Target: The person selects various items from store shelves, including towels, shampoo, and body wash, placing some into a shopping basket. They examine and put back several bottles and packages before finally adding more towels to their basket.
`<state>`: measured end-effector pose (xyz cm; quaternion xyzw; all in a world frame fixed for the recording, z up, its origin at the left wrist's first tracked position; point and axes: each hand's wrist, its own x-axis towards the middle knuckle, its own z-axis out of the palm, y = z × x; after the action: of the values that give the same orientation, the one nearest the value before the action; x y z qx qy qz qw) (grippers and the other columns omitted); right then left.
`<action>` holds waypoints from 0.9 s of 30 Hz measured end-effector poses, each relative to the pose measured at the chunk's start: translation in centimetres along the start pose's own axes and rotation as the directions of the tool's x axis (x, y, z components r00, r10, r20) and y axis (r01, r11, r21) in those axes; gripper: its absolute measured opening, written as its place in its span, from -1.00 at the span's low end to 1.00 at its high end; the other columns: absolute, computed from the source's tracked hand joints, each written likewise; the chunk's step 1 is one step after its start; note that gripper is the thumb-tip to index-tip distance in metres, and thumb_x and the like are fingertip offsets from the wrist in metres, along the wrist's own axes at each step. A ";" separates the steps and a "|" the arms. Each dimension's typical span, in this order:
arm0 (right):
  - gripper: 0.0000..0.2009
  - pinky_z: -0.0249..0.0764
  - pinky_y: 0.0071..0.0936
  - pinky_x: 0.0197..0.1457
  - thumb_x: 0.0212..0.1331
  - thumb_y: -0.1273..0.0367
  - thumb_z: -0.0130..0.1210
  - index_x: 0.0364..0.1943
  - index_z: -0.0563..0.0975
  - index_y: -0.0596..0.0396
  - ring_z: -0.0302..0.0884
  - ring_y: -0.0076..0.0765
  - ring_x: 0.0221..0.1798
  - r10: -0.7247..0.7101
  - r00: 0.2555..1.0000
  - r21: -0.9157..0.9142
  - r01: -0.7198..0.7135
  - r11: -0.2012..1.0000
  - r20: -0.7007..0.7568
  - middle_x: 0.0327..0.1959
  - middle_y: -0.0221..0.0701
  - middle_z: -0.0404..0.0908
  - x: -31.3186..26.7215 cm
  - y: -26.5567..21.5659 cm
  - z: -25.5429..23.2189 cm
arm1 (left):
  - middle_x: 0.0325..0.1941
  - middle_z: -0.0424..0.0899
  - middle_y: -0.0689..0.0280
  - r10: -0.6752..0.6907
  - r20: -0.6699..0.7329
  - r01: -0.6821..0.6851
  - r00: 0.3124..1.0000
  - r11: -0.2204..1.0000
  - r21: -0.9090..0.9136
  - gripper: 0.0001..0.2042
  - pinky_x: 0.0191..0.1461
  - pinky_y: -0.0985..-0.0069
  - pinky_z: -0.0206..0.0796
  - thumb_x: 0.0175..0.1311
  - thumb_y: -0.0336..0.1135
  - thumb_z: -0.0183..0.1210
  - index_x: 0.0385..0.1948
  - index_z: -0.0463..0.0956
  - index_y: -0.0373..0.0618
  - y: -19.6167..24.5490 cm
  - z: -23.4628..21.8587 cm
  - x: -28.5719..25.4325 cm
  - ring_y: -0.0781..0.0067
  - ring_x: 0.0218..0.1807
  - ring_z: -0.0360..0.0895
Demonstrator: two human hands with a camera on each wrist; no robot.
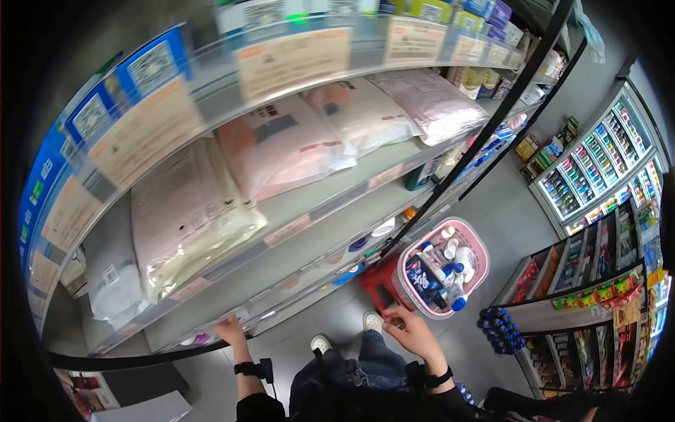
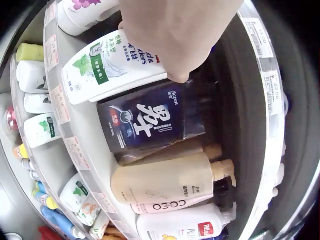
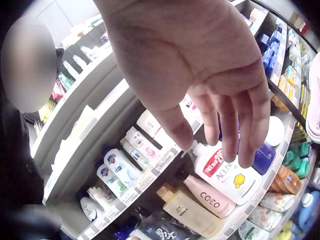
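I am crouched before a low shelf of toiletry bottles. My left hand (image 1: 229,329) reaches into that shelf; in the left wrist view the left hand (image 2: 175,55) lies over the top of a white shampoo bottle (image 2: 110,65) and a dark blue bottle (image 2: 145,122), its fingers hidden. Below these lie a beige pump bottle (image 2: 160,182) and a pink bottle (image 2: 170,204). My right hand (image 1: 411,329) hovers empty with relaxed fingers near a pink basket (image 1: 484,257) filled with bottles. In the right wrist view, the right hand (image 3: 212,142) hangs before a white pump bottle (image 3: 225,175).
Bagged pillows (image 1: 281,141) fill the upper shelf. The basket sits on a red stool (image 1: 376,281) in the aisle. A drinks cooler (image 1: 598,162) and snack racks (image 1: 598,295) stand on the right. A cluster of blue-capped bottles (image 1: 499,327) stands near my right side.
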<state>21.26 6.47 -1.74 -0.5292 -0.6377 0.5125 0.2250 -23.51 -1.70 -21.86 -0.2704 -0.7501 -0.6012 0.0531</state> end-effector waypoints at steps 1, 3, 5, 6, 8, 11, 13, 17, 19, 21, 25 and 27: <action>-0.68 0.48 -0.49 -0.20 0.14 0.40 0.16 -0.03 0.45 0.21 0.59 -0.39 -0.31 -0.027 1.000 0.005 0.027 1.000 0.007 -0.32 -0.28 0.61 0.3 0.2 -0.6 | -0.17 0.63 0.02 -0.020 -0.034 0.020 0.999 1.000 -0.015 -0.73 0.11 0.39 0.29 -0.01 -0.62 0.11 -0.20 0.50 -0.44 0.5 0.1 -0.3 0.21 -0.10 0.54; -0.68 0.47 -0.51 -0.17 0.15 0.40 0.15 -0.03 0.45 0.22 0.58 -0.41 -0.27 -0.022 1.000 -0.006 0.023 1.000 0.016 -0.30 -0.30 0.58 0.9 0.2 -2.3 | -0.15 0.63 0.01 -0.012 -0.033 0.014 0.999 0.999 0.049 -0.72 0.11 0.39 0.29 -0.02 -0.61 0.12 -0.19 0.50 -0.44 4.0 0.0 0.1 0.21 -0.09 0.54; -0.68 0.47 -0.51 -0.17 0.15 0.39 0.14 -0.03 0.45 0.22 0.58 -0.41 -0.27 -0.026 1.000 0.039 0.026 0.999 -0.004 -0.30 -0.31 0.58 1.7 2.1 -3.8 | -0.13 0.62 0.01 -0.004 -0.031 0.008 1.000 0.993 0.114 -0.70 0.11 0.38 0.29 -0.02 -0.61 0.13 -0.17 0.50 -0.43 4.4 0.7 -0.2 0.20 -0.07 0.53; -0.69 0.47 -0.51 -0.17 0.16 0.39 0.14 -0.03 0.45 0.22 0.58 -0.41 -0.27 -0.035 0.999 0.086 0.036 0.996 -0.011 -0.30 -0.31 0.58 2.2 3.2 -4.6 | -0.13 0.62 0.01 -0.054 -0.013 0.055 0.998 0.979 0.197 -0.70 0.11 0.37 0.29 -0.02 -0.60 0.15 -0.16 0.50 -0.43 2.7 0.2 0.0 0.19 -0.07 0.53; -0.67 0.47 -0.48 -0.17 0.13 0.37 0.15 -0.05 0.46 0.24 0.59 -0.36 -0.29 -0.053 0.998 0.140 0.058 0.988 -0.041 -0.32 -0.26 0.60 2.9 4.6 -6.7 | -0.13 0.62 0.01 -0.105 0.001 0.101 0.994 0.955 0.278 -0.69 0.11 0.37 0.29 -0.02 -0.59 0.17 -0.15 0.50 -0.43 2.0 0.6 -0.1 0.19 -0.07 0.53; -0.65 0.50 -0.37 -0.18 0.08 0.35 0.15 -0.07 0.48 0.24 0.61 -0.20 -0.30 0.041 0.986 -0.085 -0.055 0.995 -0.163 -0.35 -0.15 0.61 4.1 7.0 -9.8 | -0.03 0.57 -0.07 -0.028 -0.013 0.031 1.000 0.977 0.209 -0.59 0.16 0.29 0.24 -0.05 -0.53 0.25 -0.09 0.46 -0.43 4.0 0.6 -0.2 0.03 0.01 0.48; -0.64 0.49 -0.31 -0.11 0.02 0.36 0.16 -0.08 0.48 0.22 0.61 -0.08 -0.21 0.044 0.957 -0.275 -0.126 0.953 -0.286 -0.31 -0.09 0.61 4.8 9.5 -12.1 | 0.03 0.52 -0.07 -0.031 -0.068 0.051 0.997 0.951 0.304 -0.55 0.19 0.28 0.21 -0.06 -0.52 0.26 -0.04 0.43 -0.41 2.9 0.6 -0.9 -0.01 0.06 0.43; -0.53 0.45 -0.16 0.02 -0.06 0.28 0.23 -0.01 0.47 0.15 0.52 0.11 -0.05 0.133 0.854 -0.423 -0.378 0.824 -0.503 -0.13 -0.01 0.55 5.3 15.6 -16.1 | 0.12 0.42 -0.05 0.064 -0.273 0.095 0.960 0.842 0.531 -0.49 0.27 0.27 0.11 -0.03 -0.48 0.25 0.04 0.36 -0.35 3.7 0.6 -4.6 -0.01 0.17 0.31; -0.43 0.46 -0.14 0.05 -0.10 0.22 0.27 0.05 0.41 0.17 0.51 0.14 -0.01 0.218 0.780 -0.420 -0.522 0.742 -0.586 -0.07 0.03 0.53 5.6 19.2 -17.5 | 0.08 0.44 -0.03 -0.080 -0.204 0.176 0.976 0.842 0.510 -0.53 0.24 0.28 0.14 0.00 -0.47 0.24 0.02 0.38 -0.34 3.5 0.2 -6.5 0.04 0.13 0.35; -0.39 0.47 -0.13 0.04 -0.09 0.19 0.26 0.09 0.36 0.17 0.51 0.12 0.00 0.355 0.765 -0.396 -0.601 0.694 -0.537 -0.04 0.01 0.52 5.9 21.2 -18.5 | -0.09 0.53 0.10 -0.274 -0.068 0.281 0.959 0.897 0.343 -0.69 0.06 0.40 0.29 0.09 -0.48 0.17 -0.09 0.46 -0.31 3.4 0.2 -8.6 0.29 -0.08 0.47; -0.30 0.48 -0.15 0.05 -0.11 0.15 0.26 0.14 0.29 0.20 0.53 0.13 0.01 0.508 0.729 -0.391 -0.679 0.622 -0.458 -0.06 0.04 0.55 6.6 28.8 -18.1 | -0.39 0.57 0.34 -0.392 0.103 0.374 0.914 0.914 0.158 -0.88 -0.22 0.64 0.29 0.13 -0.54 0.11 -0.29 0.51 -0.27 7.5 2.3 -11.1 0.59 -0.33 0.47; -0.34 0.47 -0.17 0.07 -0.16 0.21 0.26 0.12 0.36 0.15 0.53 0.15 0.00 0.524 0.743 -0.386 -0.667 0.637 -0.416 -0.11 0.05 0.58 6.9 30.4 -18.0 | -0.39 0.58 0.33 -0.391 0.159 0.378 0.906 0.919 0.108 -0.89 -0.23 0.65 0.30 0.14 -0.55 0.10 -0.29 0.51 -0.27 8.4 3.7 -11.9 0.60 -0.34 0.47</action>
<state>47.34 17.57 -23.93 -0.8141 -0.5006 0.2932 -0.0244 -8.62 -1.26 -20.36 -0.1674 -0.8124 -0.5448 -0.1232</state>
